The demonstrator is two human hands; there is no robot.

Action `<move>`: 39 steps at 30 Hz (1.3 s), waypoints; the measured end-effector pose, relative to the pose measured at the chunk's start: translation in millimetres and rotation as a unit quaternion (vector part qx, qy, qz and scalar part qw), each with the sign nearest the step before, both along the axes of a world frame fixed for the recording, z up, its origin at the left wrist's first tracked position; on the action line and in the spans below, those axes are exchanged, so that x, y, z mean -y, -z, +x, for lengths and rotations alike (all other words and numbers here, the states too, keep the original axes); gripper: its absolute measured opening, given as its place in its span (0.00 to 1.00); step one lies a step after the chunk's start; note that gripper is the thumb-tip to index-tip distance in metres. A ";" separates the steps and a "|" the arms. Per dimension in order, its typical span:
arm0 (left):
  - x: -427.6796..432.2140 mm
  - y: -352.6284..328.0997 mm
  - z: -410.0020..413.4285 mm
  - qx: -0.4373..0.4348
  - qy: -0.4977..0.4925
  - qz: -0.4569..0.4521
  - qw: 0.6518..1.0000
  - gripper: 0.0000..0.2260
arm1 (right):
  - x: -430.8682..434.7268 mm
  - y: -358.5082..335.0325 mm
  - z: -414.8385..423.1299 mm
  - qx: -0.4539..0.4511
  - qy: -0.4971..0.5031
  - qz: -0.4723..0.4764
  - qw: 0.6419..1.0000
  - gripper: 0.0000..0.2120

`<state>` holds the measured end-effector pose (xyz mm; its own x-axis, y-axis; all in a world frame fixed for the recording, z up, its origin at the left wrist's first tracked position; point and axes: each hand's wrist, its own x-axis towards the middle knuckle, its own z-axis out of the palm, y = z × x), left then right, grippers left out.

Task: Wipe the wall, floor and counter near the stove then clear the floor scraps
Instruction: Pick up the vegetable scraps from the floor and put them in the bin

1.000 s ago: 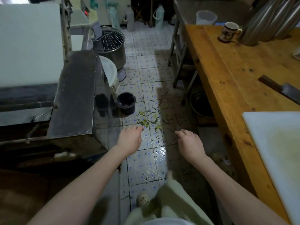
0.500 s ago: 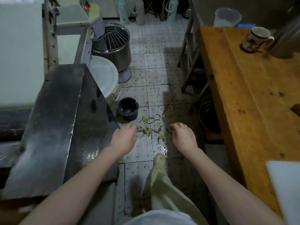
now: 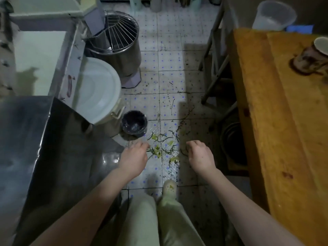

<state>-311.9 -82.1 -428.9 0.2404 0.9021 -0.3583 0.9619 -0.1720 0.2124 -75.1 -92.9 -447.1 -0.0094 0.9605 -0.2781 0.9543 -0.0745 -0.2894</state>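
Scraps (image 3: 162,148) drew closer, ending up between both hands' fingertips. Left hand (image 3: 134,158) and right hand (image 3: 200,157) reached forward palm-down, fingers loosely curled, holding nothing.

my feed is dim overall, with a greenish cast. the brightest stretch is the tiled floor (image 3: 170,71) up the middle, and a wet sheen glints off the tiles lower down. a small glare spot sits on the side of the steel cabinet (image 3: 113,159), whose top is dark and smeared. hard-edged shadows fall across the floor beside the wooden bench (image 3: 284,121). the mug (image 3: 312,55) at the right edge is soft and stretched, and straight lines bow toward the corners.
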 end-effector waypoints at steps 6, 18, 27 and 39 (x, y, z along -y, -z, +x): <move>-57.0 99.4 -12.7 -0.027 -0.001 -0.008 1.000 0.16 | -41.1 100.5 -18.7 -0.014 0.006 0.001 1.000 0.19; -130.8 389.8 -20.7 -0.039 0.010 -0.005 0.999 0.17 | -99.9 391.0 -41.9 -0.026 -0.019 0.014 0.999 0.20; -149.2 589.9 -24.8 -0.030 0.011 -0.009 0.999 0.16 | -129.7 574.2 -23.3 0.009 -0.084 0.026 0.996 0.23; -142.8 708.3 -41.4 -0.080 0.069 -0.070 0.992 0.27 | -149.9 682.5 -36.1 -0.022 -0.146 0.035 0.988 0.10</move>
<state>-353.3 60.7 -1137.2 0.2868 0.8034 -0.5217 0.9550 -0.2830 0.0892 -111.3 57.0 -1129.7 -0.2995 0.9318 -0.2050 0.9185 0.2235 -0.3261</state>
